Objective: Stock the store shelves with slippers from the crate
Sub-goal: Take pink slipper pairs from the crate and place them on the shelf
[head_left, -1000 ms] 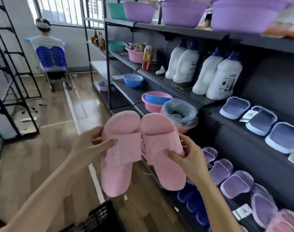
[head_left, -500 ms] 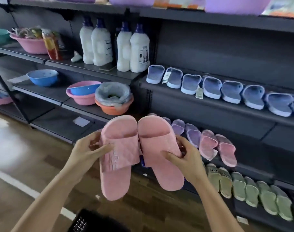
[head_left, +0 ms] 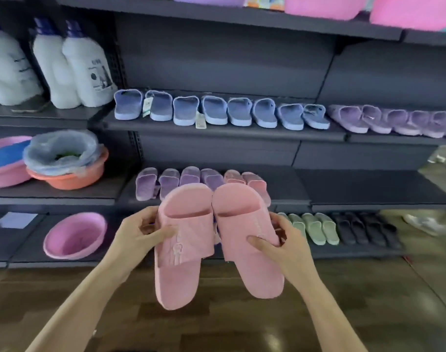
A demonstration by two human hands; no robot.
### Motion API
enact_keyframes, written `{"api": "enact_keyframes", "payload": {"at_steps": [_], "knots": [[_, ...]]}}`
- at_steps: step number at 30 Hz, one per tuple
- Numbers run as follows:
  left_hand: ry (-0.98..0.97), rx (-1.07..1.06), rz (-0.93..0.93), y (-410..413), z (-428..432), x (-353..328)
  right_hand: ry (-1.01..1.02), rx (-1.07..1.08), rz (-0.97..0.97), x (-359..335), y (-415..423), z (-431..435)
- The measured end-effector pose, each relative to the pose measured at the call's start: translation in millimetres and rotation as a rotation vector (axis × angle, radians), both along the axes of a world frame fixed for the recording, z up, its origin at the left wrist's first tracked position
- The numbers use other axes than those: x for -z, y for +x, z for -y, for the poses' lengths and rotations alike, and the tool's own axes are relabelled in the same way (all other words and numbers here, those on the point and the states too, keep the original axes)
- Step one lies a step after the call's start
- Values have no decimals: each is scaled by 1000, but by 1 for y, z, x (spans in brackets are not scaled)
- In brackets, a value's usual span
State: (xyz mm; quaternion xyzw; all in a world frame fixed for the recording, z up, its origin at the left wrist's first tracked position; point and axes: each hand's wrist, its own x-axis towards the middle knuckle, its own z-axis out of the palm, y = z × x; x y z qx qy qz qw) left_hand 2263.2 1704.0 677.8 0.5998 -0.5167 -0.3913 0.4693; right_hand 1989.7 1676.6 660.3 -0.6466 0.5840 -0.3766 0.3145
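I see the left hand (head_left: 138, 235) and right hand (head_left: 288, 250) bare, forearms (head_left: 85, 306) apparently bare down to seven and five o'clock.

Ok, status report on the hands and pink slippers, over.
Left hand grips left pink slipper, right hand grips right pink slipper. Pair held before middle shelf. Shelved pink pair behind; bare shelf space right of it.

Left forearm (head_left: 85, 295) and right forearm (head_left: 326, 301) angled in from the bottom corners. Left hand (head_left: 138, 233) pinched left pink slipper (head_left: 181, 262), thumb over strap. Right hand (head_left: 285, 246) gripped right pink slipper (head_left: 244, 224) likewise; fingers mostly hidden, probably curled behind.
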Motion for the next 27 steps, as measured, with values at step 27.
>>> {"api": "enact_keyframes", "payload": {"at_steps": [27], "knots": [[211,91,-4,-307,143,33,168,178,59,38,-302,95]]}}
